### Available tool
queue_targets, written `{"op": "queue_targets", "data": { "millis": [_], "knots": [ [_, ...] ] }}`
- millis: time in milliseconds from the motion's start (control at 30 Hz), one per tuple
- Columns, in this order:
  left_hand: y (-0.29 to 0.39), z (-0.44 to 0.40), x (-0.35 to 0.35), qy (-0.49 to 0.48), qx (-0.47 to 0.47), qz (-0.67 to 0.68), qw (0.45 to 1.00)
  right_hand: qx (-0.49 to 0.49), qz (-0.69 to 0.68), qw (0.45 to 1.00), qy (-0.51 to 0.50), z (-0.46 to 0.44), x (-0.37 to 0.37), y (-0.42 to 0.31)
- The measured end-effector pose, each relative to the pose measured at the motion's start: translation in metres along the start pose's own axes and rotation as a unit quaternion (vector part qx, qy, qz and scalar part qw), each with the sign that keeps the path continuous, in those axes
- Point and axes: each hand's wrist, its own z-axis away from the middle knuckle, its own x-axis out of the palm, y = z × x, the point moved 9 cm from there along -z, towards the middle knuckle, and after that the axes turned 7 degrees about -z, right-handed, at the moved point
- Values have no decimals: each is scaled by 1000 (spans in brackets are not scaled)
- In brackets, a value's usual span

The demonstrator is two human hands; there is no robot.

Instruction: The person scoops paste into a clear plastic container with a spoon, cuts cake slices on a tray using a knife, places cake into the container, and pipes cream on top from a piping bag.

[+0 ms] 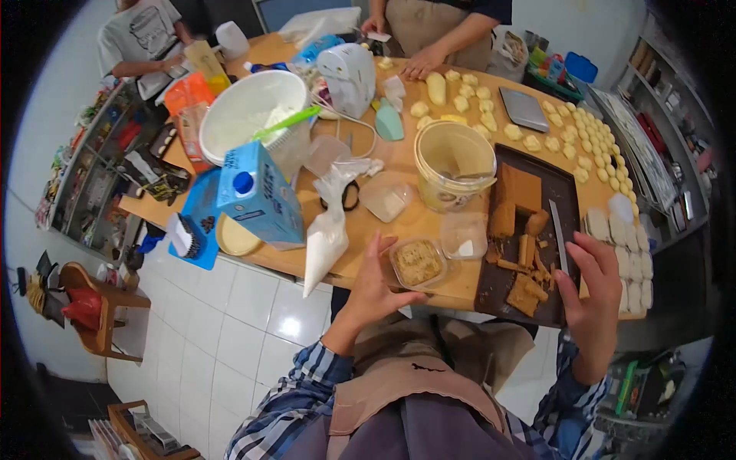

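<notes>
Cup sits filled beside my wide left fingers; cake lies part-crumbled, big block left over, near my wide right fingers.

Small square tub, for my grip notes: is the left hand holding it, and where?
No hold shows: the left hand spreads open beside the tub; contact is unclear.

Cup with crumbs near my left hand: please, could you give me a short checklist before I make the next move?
1. Cup upright on the table: ok.
2. Cup well back from the front edge: not ok, it stands close to it.
3. Left hand open beside the cup: ok.
4. Right hand clear of the knife on the tray: cannot tell, the fingertips are very near its lower end.
5. Piping bag fully on the table: not ok, its tip sticks out past the edge.
</notes>
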Motion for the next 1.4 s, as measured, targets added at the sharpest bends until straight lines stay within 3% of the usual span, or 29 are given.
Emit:
{"op": "queue_targets", "data": {
  "millis": [100, 300, 633, 733, 933, 1033, 1133, 1167, 1267, 1400],
  "knots": [
    [5, -2, -6, 7, 19, -20, 1000, -59, 22, 996, -71, -25, 17, -17],
    [-3, -3, 1, -25, 17, -6, 1000, -108, -32, 993, -23, -81, 47, -13],
    [2, -4, -2, -27, 22, -22, 999, -100, 15, 984, -146, -144, 125, 15],
    [3, -4, -1, -30, 25, -24, 999, 22, 17, 958, -286, -146, 164, 32],
    [-4, -2, -1, -14, 18, 32, 999, 39, 190, 931, -308, -162, 185, 20],
    [9, 0, -18, 25, 27, -9, 999, 41, 202, 919, -335, -164, 191, 16],
    [23, -9, -42, 108, 50, 85, 989, 19, 216, 929, -299, -166, 179, 7],
    [31, -18, -54, 142, 25, 53, 988, -6, 225, 937, -266, -166, 176, 5],
    [46, -68, -68, 151, 28, 22, 988, -73, 250, 951, -166, -164, 165, 6],
    [33, -129, -51, 114, -44, -37, 992, -114, 264, 956, -59, -152, 138, 0]
  ]
}}
